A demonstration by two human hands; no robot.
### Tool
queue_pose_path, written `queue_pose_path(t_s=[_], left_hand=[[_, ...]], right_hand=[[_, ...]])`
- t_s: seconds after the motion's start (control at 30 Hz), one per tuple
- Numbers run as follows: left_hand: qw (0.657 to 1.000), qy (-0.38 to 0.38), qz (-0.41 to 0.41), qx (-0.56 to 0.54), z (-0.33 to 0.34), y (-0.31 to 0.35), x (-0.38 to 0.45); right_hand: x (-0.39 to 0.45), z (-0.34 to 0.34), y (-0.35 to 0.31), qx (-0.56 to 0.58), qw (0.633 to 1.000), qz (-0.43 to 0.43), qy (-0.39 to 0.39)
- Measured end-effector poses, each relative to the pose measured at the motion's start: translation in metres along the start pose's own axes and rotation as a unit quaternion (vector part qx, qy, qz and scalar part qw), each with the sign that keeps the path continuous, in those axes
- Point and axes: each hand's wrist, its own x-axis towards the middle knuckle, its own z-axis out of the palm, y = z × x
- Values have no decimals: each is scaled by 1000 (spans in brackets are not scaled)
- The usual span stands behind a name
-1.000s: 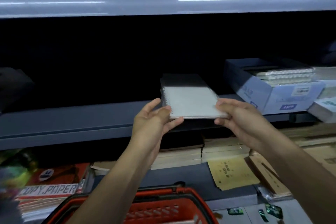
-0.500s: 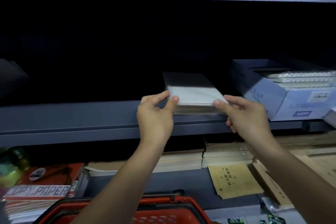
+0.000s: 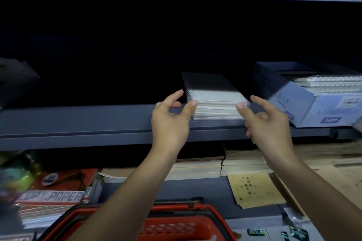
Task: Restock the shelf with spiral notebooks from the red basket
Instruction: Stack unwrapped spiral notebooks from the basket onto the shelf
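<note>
A small stack of spiral notebooks (image 3: 215, 101) with pale covers lies on the dark grey shelf (image 3: 78, 123), its spiral at the left. My left hand (image 3: 170, 123) is at the stack's front left corner, thumb touching the front edge and forefinger stretched out beside the spiral. My right hand (image 3: 268, 123) is at the front right corner, thumb tip on the top notebook's edge and forefinger alongside. Neither hand lifts anything. The red basket (image 3: 176, 227) sits low in front of me, partly hidden by my forearms.
A blue cardboard box (image 3: 305, 107) holding more spiral notebooks (image 3: 329, 84) stands right of the stack. The shelf below carries stacked exercise books (image 3: 205, 166), a yellow booklet (image 3: 254, 190) and copy paper packs (image 3: 51, 195). The shelf left of the stack is dark.
The notebook I held in both hands has gone down onto the stack on the shelf. My fingers have loosened and drawn back to its front corners.
</note>
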Motion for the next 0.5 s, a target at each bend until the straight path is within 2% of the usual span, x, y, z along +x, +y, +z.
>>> queue_pose_path(t_s=[0.13, 0.23, 0.37, 0.5], left_hand=[[999, -38, 4, 5, -34, 20, -38], [998, -44, -21, 36, -70, 6, -89], [986, -61, -146, 44, -111, -55, -171], [946, -116, -271, 136, -140, -120, -238]], right_hand=[[-41, -9, -22, 3, 999, 26, -39], [-90, -17, -30, 13, 996, 59, -61], [-164, -18, -13, -39, 974, 144, -170], [-242, -12, 29, -98, 922, 233, -294]])
